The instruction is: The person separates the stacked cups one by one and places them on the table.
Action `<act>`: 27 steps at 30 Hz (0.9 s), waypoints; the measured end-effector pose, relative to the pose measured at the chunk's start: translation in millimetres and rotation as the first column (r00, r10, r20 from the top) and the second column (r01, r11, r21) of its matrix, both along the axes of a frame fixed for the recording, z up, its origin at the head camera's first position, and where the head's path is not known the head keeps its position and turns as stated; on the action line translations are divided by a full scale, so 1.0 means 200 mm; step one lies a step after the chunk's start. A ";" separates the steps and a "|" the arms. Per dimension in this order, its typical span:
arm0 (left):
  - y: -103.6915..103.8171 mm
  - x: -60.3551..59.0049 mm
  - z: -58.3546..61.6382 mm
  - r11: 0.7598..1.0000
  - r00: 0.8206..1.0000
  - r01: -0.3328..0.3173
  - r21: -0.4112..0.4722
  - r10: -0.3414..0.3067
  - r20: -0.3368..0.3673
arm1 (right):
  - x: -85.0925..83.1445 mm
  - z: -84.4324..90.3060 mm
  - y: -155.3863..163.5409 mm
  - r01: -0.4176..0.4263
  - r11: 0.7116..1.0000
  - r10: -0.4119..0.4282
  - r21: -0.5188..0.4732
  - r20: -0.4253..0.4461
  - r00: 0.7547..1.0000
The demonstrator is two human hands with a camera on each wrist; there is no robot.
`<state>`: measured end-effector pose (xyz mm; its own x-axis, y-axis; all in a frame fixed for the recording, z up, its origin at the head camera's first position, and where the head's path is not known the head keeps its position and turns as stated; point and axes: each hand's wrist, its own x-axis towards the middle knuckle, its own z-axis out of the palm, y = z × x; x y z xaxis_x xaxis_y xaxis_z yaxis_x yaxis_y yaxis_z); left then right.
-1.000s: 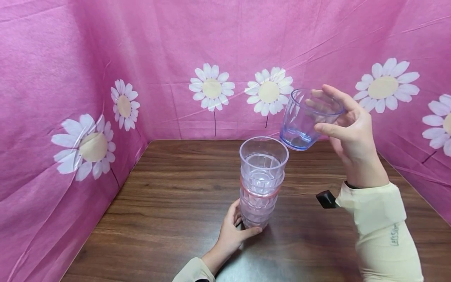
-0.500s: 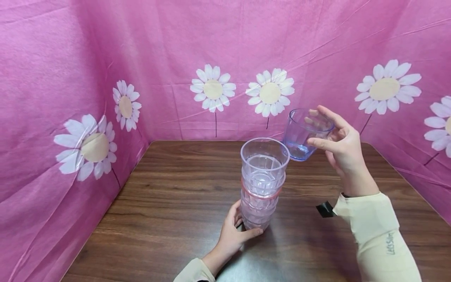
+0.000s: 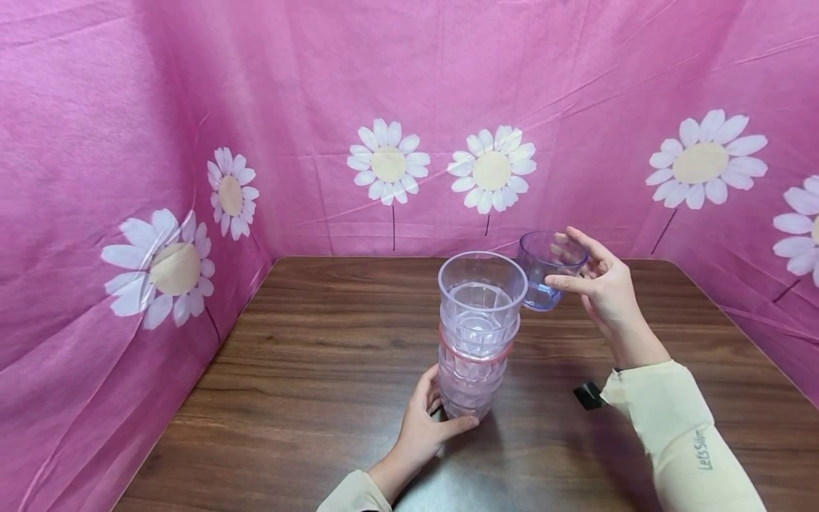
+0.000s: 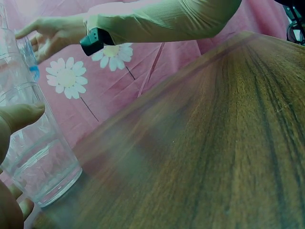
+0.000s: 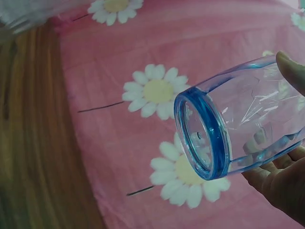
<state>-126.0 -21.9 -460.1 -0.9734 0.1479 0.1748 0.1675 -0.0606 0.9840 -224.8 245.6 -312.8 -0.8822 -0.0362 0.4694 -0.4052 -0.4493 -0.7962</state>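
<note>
I see my left hand [image 3: 425, 419] near the front edge of the wooden table [image 3: 307, 370], its thumb and fingers curled around the bottom of a stack of cups [image 3: 476, 334]. The stack stands upright near the middle of the table, clear and pale pink cups nested one inside another, the top one open and showing its ribbed inside. From the left wrist view, my thumb [image 4: 19, 117] presses the side of the lowest cup and the base sits flat on the wood. My right hand [image 3: 598, 288] is raised just right of the stack and toward the back edge, gripping a blue cup [image 3: 547, 270] at its rim between thumb and fingers. That cup is in the air, close beside the top of the stack but apart from it, and I cannot tell how high it hangs above the table. From the right wrist view, its thick blue base [image 5: 200, 136] faces the pink flowered cloth [image 3: 192, 128] behind the table.
</note>
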 end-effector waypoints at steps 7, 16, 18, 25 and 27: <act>0.00 0.00 0.00 1.000 1.000 -0.001 -0.003 0.001 -0.001 | -0.04 -0.10 0.06 0.007 1.000 -0.007 0.004 0.071 0.997; 0.00 0.00 0.00 1.000 1.000 0.004 0.001 -0.004 -0.003 | -0.08 -0.21 0.11 0.054 0.999 -0.053 -0.006 0.107 0.993; 0.00 0.00 0.00 1.000 1.000 0.005 0.002 -0.005 -0.004 | -0.09 -0.24 0.13 0.077 0.997 -0.076 0.003 0.123 0.989; 0.00 0.00 0.00 1.000 1.000 -0.003 -0.005 0.003 0.002 | -0.11 -0.30 0.20 0.155 0.986 -0.164 0.061 0.190 0.968; 0.00 0.00 0.00 1.000 1.000 -0.006 -0.008 0.006 0.004 | -0.11 -0.31 0.22 0.172 0.983 -0.183 0.070 0.209 0.961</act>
